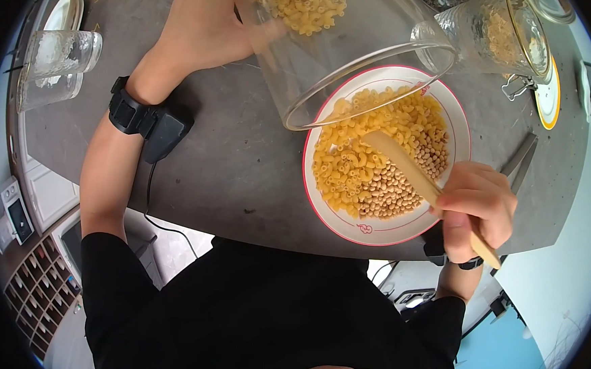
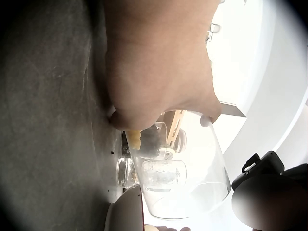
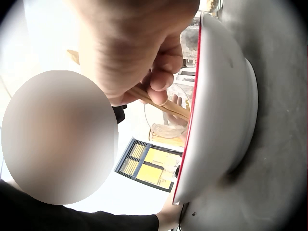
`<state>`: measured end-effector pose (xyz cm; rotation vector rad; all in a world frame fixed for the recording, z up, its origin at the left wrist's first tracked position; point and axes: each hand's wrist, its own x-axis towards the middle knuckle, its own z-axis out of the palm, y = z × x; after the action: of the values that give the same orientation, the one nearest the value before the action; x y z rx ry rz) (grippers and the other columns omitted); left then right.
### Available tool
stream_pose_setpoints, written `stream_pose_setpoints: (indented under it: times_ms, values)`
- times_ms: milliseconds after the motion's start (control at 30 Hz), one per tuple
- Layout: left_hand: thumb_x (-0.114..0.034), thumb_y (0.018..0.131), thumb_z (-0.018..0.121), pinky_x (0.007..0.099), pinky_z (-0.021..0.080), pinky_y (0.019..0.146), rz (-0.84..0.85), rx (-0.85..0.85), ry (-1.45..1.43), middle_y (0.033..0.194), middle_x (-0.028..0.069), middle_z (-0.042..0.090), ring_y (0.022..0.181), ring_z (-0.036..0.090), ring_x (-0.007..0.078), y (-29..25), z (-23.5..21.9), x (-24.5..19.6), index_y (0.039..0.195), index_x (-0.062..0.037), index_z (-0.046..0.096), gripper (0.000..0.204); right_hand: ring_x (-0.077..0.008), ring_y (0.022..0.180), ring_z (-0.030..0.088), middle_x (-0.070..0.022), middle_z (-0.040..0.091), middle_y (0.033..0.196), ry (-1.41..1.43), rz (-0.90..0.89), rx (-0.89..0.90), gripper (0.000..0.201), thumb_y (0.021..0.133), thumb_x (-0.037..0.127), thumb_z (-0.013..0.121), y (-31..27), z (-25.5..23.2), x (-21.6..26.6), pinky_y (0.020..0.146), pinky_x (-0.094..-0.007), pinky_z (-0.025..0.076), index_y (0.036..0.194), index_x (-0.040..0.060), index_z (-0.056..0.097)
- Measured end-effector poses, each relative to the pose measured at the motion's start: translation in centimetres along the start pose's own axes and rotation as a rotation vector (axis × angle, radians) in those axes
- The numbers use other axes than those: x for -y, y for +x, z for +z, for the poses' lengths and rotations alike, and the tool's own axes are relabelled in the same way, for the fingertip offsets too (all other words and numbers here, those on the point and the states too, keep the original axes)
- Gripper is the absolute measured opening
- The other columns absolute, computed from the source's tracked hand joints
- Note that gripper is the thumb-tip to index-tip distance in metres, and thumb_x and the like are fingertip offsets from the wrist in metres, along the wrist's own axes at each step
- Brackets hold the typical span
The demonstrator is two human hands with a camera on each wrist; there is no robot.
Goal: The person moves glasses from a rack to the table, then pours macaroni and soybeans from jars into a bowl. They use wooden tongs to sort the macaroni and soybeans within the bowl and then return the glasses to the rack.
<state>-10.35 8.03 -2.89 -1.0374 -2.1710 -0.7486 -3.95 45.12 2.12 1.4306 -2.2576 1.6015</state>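
Clear glass jar, glossy ceramic bowl, wooden spatula, matt grey table.

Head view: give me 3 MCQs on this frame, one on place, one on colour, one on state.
1. Where is the mouth of the big glass jar?
A. Over the bowl's far rim
B. Flat on the table
C. Under the bowl

2. What colour is the rim line of the bowl?
A. Blue
B. Red
C. Green

3. What is the right hand doing?
A. Lying open on the table
B. Gripping a wooden spatula
C. Holding a glass

Answers:
1 A: the jar, held tilted by the left hand, opens above the bowl's far edge.
2 B: a red line rings the white bowl.
3 B: its fingers curl round the wooden spatula, whose blade rests in the macaroni and beans.
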Motion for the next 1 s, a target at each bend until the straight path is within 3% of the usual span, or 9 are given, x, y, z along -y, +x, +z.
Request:
stream_pose_setpoints:
  times_ms: [67, 233, 300, 467, 733, 967, 1000]
  values:
    - [-0.025, 0.080, 0.085, 0.0536, 0.034, 0.117, 0.005, 0.005, 0.011, 0.151, 0.0236, 0.045, 0.141, 0.043, 0.0425, 0.1, -0.1, -0.1, 0.146, -0.0074, 0.043, 0.080, -0.0190, 0.043, 0.052, -0.0048, 0.059, 0.060, 0.047, 0.008, -0.033, 0.009, 0.084, 0.008, 0.066, 0.0, -0.2, 0.0, 0.041, -0.0329, 0.038, 0.091, 0.0029, 0.066]
    - [-0.025, 0.080, 0.085, 0.0542, 0.034, 0.117, 0.042, -0.002, 0.021, 0.151, 0.0235, 0.046, 0.141, 0.043, 0.0427, 0.3, -0.2, -0.1, 0.145, -0.0080, 0.044, 0.079, -0.0199, 0.044, 0.054, -0.0050, 0.059, 0.061, -0.104, -0.026, 0.053, 0.014, 0.083, 0.016, 0.070, 0.2, 0.3, 0.0, 0.042, -0.0324, 0.039, 0.090, 0.0046, 0.068]
    - [-0.025, 0.080, 0.084, 0.0550, 0.033, 0.117, 0.023, 0.013, 0.039, 0.151, 0.0232, 0.046, 0.141, 0.043, 0.0430, 0.5, -0.4, -0.6, 0.145, -0.0089, 0.044, 0.079, -0.0206, 0.046, 0.055, -0.0041, 0.060, 0.063, -0.215, -0.140, 0.091, 0.015, 0.082, 0.017, 0.071, 0.6, 0.6, -0.3, 0.043, -0.0323, 0.041, 0.090, 0.0040, 0.068]
    - [-0.023, 0.078, 0.086, 0.0555, 0.033, 0.117, 0.024, -0.015, -0.003, 0.151, 0.0228, 0.046, 0.142, 0.043, 0.0427, 0.4, -0.2, -0.3, 0.145, -0.0096, 0.044, 0.080, -0.0188, 0.047, 0.055, -0.0027, 0.060, 0.064, -0.217, -0.142, 0.102, 0.013, 0.080, 0.012, 0.071, 0.2, 1.1, -0.1, 0.043, -0.0298, 0.041, 0.090, 0.0053, 0.069]
    - [-0.021, 0.076, 0.087, 0.0548, 0.033, 0.117, -0.021, 0.008, 0.030, 0.151, 0.0226, 0.046, 0.142, 0.043, 0.0430, 0.4, -0.1, -0.7, 0.144, -0.0094, 0.045, 0.081, -0.0150, 0.046, 0.051, -0.0010, 0.053, 0.061, -0.330, -0.220, 0.101, 0.020, 0.067, -0.002, 0.069, 0.1, 1.6, 0.5, 0.042, -0.0257, 0.037, 0.087, 0.0025, 0.068]
    - [-0.024, 0.077, 0.085, 0.0542, 0.033, 0.117, -0.004, 0.001, 0.026, 0.151, 0.0231, 0.046, 0.142, 0.043, 0.0428, 0.1, -0.1, -0.1, 0.144, -0.0075, 0.046, 0.080, -0.0154, 0.046, 0.051, -0.0014, 0.053, 0.061, -0.276, -0.203, 0.082, 0.020, 0.067, -0.002, 0.070, 0.0, 1.6, 0.5, 0.041, -0.0268, 0.038, 0.087, 0.0017, 0.068]
    - [-0.025, 0.077, 0.085, 0.0542, 0.033, 0.117, -0.004, 0.009, 0.036, 0.151, 0.0232, 0.046, 0.142, 0.042, 0.0428, 0.1, -0.2, -0.1, 0.144, -0.0072, 0.046, 0.080, -0.0157, 0.047, 0.052, -0.0017, 0.054, 0.062, -0.254, -0.182, 0.056, 0.018, 0.072, -0.001, 0.070, 0.0, 1.5, 0.6, 0.041, -0.0273, 0.038, 0.089, 0.0020, 0.068]
